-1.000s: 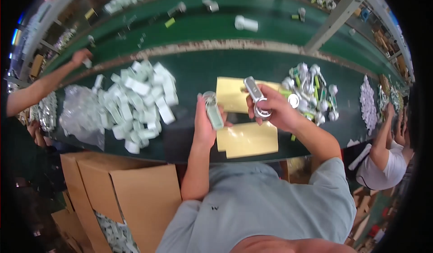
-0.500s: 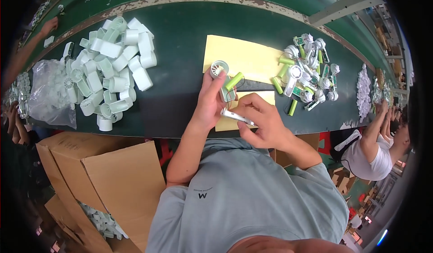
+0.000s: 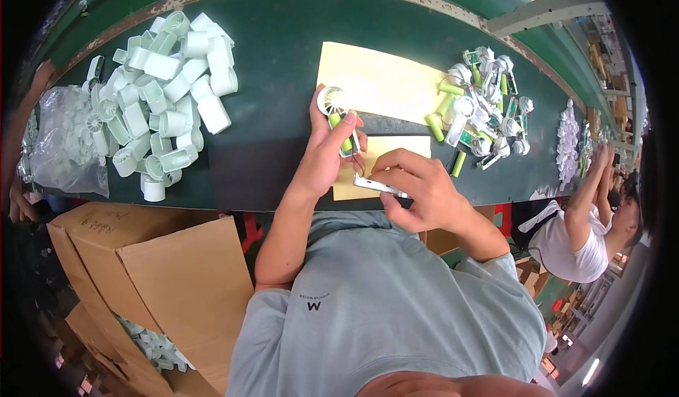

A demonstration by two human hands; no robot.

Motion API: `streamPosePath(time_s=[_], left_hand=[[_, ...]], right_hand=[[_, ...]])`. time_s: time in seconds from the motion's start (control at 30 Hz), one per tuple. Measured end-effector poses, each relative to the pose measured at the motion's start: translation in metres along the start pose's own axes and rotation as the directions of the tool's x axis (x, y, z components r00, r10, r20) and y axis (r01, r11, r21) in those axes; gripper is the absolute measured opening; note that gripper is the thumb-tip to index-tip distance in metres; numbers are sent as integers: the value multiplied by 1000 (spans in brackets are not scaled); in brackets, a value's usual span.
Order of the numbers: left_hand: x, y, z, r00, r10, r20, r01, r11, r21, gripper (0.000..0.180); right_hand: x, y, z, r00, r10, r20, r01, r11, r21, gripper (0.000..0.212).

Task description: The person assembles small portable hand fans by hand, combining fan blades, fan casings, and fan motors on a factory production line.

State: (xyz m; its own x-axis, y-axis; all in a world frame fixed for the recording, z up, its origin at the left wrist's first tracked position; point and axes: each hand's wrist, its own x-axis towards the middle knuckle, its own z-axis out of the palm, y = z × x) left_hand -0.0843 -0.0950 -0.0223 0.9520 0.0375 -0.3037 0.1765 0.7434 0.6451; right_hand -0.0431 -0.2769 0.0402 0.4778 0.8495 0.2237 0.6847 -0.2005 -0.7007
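My left hand (image 3: 322,155) is closed round a pale green plastic fan casing (image 3: 329,100), its round grille end pointing away from me. A light green battery cell (image 3: 335,120) lies lengthwise in the casing under my left thumb. Just to the right, my right hand (image 3: 427,190) pinches a slim white fan inner frame (image 3: 380,185) between thumb and fingers. A thin dark wire (image 3: 359,162) runs between the casing and the frame. My curled right fingers hide part of the frame's far side.
Many pale green casings (image 3: 166,65) are heaped at the left, beside a clear plastic bag (image 3: 67,142). Yellow sheets (image 3: 385,75) lie ahead of my hands. White fan assemblies with green cells (image 3: 488,107) pile up at the right. A cardboard box (image 3: 184,270) stands below the table edge.
The battery cell has gone from sticking out aslant to lying along the inside of the casing. My right hand has shifted slightly right and down with the white frame.
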Motion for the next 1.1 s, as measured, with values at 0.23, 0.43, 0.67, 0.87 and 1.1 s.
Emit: streamPosePath(time_s=[0.23, 0.43, 0.67, 0.87, 1.1], left_hand=[[-7, 5, -2, 999, 33, 34, -40, 970, 238, 73], [-2, 1, -4, 987, 145, 64, -154, 977, 149, 66], [-4, 1, -4, 967, 226, 117, -248, 938, 242, 74], [-1, 13, -18, 972, 215, 98, -230, 956, 182, 77], [-1, 28, -46, 933, 305, 192, -262, 940, -220, 48]], right_hand=[[-8, -2, -1, 994, 109, -6, -108, 991, 81, 28], [-9, -2, 1, 996, 86, -14, -85, 992, 96, 28], [-8, 2, 7, 991, 114, -76, -105, 988, 112, 25], [-7, 3, 17, 986, 88, 141, -115, 974, 196, 49], [4, 15, 42, 989, 135, -56, -126, 982, 143, 35]])
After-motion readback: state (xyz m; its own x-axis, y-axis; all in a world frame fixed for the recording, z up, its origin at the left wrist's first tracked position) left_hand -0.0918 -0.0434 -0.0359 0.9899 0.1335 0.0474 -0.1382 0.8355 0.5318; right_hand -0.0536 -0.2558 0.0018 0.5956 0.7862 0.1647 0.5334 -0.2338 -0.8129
